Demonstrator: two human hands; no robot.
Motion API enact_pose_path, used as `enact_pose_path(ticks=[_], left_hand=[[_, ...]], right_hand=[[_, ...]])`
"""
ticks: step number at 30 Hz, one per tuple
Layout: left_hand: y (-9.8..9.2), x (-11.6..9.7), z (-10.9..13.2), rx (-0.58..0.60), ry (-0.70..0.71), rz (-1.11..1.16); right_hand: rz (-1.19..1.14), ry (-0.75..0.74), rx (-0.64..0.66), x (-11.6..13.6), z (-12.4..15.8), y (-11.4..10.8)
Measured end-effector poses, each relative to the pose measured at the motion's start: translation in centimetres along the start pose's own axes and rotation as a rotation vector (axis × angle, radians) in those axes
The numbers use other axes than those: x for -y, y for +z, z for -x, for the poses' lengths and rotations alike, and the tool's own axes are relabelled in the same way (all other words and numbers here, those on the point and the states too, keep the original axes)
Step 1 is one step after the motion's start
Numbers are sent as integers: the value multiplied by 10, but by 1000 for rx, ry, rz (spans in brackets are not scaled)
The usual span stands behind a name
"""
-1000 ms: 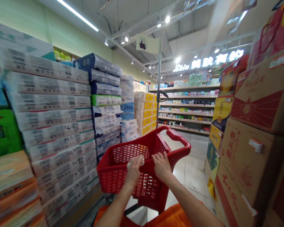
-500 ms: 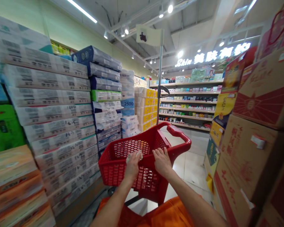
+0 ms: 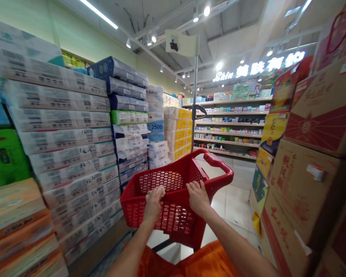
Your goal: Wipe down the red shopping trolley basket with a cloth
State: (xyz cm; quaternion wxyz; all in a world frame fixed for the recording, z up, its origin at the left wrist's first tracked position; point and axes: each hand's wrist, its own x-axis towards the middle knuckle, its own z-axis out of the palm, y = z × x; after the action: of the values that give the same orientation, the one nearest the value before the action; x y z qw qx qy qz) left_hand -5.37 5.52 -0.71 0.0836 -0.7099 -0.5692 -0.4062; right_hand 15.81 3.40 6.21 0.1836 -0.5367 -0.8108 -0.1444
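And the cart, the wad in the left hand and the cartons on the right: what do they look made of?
Cart: probably moulded plastic, glossy red, by its highlights and perforated walls. Pale wad in the left hand: cloth or paper, matte, crumpled; too small to tell. Cartons: likely cardboard, matte brown with red print.

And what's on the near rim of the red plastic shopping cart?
The left hand, with a crumpled whitish wad, and the right hand; the rim beneath both hands is hidden.

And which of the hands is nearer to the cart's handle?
Right. The right hand lies on the cart's near rim, just left of the handle; the left hand is farther left along that rim.
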Motion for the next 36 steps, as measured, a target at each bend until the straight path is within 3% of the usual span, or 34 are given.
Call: enact_pose_path(ticks=[2,4,9,11,14,17,19,24,26,28,33,36], left_hand=[[-10,25,4,-89,-104,-57],[-13,28,5,-114,-124,-73],[10,-34,-6,-1,118,33],[13,-42,-8,23,166,50],[1,-11,-1,0,96,3],[-15,32,7,-116,-75,-96],[-18,37,8,-143,-115,-121],[5,-22,-4,-22,92,-27],[10,-35,-7,22,157,8],[7,-27,-5,41,143,12],[-15,26,3,-62,-84,-62],[-11,18,2,-64,-69,-9]], right_hand=[[-6,5,-14,1,-1,0],[-4,18,-16,3,-2,0],[20,20,-4,3,-3,1],[26,12,-12,1,-2,1],[30,4,-8,-1,-1,1],[35,23,-1,0,-1,1],[32,33,3,2,-2,2],[38,19,18,2,-3,2],[34,13,2,0,-2,1],[27,6,-12,0,-1,1],[11,21,-13,1,-1,3],[-1,29,-13,2,-2,3]])
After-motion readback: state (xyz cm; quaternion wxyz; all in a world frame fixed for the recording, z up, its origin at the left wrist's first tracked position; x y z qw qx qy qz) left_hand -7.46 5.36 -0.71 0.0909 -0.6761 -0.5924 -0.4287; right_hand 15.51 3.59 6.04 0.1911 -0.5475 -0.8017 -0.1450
